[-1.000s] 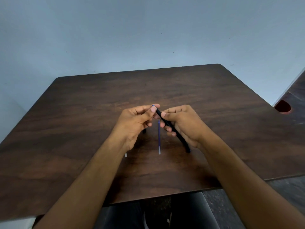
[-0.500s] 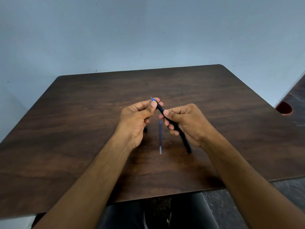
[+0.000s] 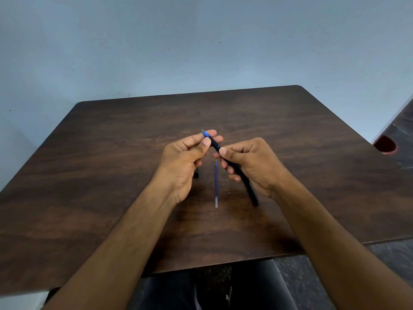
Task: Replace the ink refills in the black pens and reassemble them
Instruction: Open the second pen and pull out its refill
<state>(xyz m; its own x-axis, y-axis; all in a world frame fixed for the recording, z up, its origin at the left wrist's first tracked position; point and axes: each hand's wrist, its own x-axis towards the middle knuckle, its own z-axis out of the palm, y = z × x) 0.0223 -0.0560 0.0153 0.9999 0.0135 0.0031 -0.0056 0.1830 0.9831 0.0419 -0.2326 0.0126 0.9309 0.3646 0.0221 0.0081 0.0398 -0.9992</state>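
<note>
A black pen (image 3: 232,166) slants above the middle of the dark wooden table (image 3: 111,175), its blue tip section up and to the left. My left hand (image 3: 187,157) pinches that blue tip between thumb and fingers. Around the black barrel curl the fingers of my right hand (image 3: 252,162), and the pen's rear end sticks out below it. A loose blue ink refill (image 3: 216,184) lies on the table between my hands, pointing away from me. A small black part (image 3: 196,174) shows just under my left hand, mostly hidden.
A light blue wall rises behind the table's far edge. At the right edge of view stands another dark surface with a red round object (image 3: 384,144). My dark-clothed legs show below the near table edge.
Both hands have lifted the pen slightly and drawn a little apart along it, so more of the blue tip and its metal point shows. The loose refill has stayed put.
</note>
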